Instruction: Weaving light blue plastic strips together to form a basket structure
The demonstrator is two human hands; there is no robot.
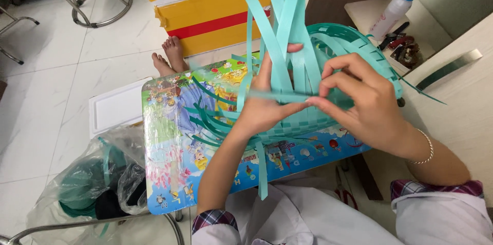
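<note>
Frame centre: left hand braced the half-woven teal plastic-strip basket; right hand pinched a horizontal teal strip, apparently threading it through.

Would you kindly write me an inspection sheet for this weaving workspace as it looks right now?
Surface: small table with a colourful cartoon top.
Job's things: half-woven teal strip basket tilted on the table; loose upright strips.
Clutter: clear plastic bag of teal material on the floor; white board.
Grippers: left hand and right hand pinch one horizontal strip.
Cables: nothing seen.
Surroundings: yellow box, bottle, pliers, another person's bare feet.
</note>
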